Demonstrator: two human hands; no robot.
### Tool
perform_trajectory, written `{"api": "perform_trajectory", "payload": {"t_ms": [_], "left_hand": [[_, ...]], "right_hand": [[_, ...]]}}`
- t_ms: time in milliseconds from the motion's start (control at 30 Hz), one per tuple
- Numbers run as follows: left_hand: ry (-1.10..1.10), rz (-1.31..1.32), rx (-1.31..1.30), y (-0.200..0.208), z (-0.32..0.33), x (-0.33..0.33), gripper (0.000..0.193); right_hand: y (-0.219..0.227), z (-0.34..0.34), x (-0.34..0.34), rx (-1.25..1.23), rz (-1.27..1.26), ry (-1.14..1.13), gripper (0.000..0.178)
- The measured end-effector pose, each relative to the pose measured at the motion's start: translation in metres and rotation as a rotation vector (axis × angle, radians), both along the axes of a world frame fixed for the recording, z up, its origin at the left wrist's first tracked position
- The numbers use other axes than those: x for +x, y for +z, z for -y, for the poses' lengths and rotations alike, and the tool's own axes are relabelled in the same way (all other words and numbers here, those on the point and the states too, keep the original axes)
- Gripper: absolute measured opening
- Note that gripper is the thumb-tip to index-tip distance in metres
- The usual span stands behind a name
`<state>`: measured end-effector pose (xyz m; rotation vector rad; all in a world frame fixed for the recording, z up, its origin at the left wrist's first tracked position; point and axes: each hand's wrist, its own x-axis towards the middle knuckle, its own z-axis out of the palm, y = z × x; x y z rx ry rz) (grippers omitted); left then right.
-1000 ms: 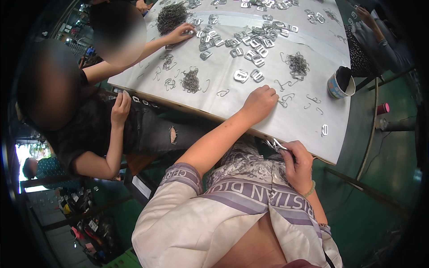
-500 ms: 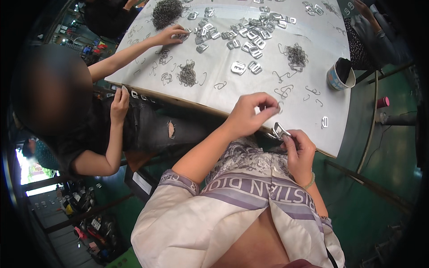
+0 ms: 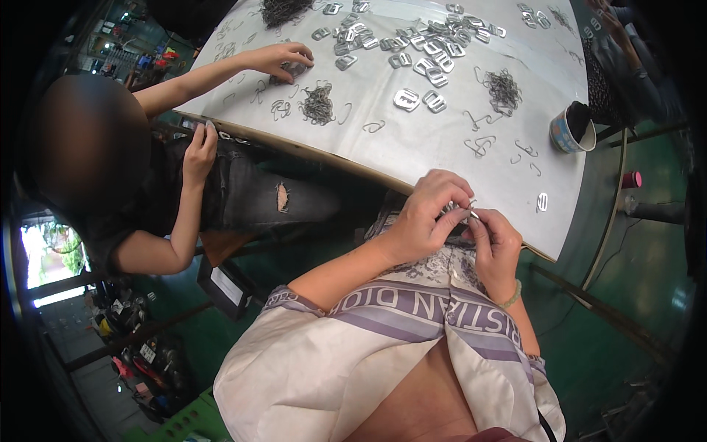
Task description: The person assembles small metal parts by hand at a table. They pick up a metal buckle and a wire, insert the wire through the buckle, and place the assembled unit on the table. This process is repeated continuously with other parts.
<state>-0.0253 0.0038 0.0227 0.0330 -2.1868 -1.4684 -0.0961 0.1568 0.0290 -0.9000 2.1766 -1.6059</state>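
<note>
My left hand [image 3: 434, 210] and my right hand [image 3: 497, 249] meet just off the table's near edge, fingertips almost touching. Between the left fingertips is a small bent wire hook [image 3: 473, 204], pressed against a silver metal buckle [image 3: 473, 214] that my right hand pinches. Fingers cover most of the buckle. On the table beyond lie a heap of similar buckles [image 3: 444, 50] and a tangled pile of wire hooks [image 3: 504, 93]. Loose hooks [image 3: 482, 146] and a single buckle [image 3: 542, 202] are closer to me.
At the left a co-worker's hand [image 3: 283, 60] reaches over the white table [image 3: 412, 151], near another hook pile [image 3: 318, 104]. Their other hand [image 3: 199, 151] is beside the table edge. A paper cup [image 3: 563, 135] with something black inside stands at the right edge.
My left hand has lowered to the right hand, bringing the wire hook against the buckle. The buckle has turned and is now mostly covered. The co-worker's far hand has shifted slightly.
</note>
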Motion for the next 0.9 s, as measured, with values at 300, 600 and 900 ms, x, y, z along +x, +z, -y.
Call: {"api": "perform_trajectory", "payload": {"t_ms": [300,600,900], "left_hand": [[-0.021,-0.014,0.012,0.002,0.002,0.014,0.014],[-0.011,-0.043,0.072,0.008,-0.003,0.018,0.014],[0.097,0.029,0.082,-0.002,0.002,0.019,0.008]], "right_hand": [[-0.024,0.039,-0.072,0.044,-0.257,0.072,0.013],[-0.071,0.156,-0.122,0.442,-0.636,-0.080,0.027],[-0.018,0.087,-0.090,-0.040,0.258,0.189,0.013]]}}
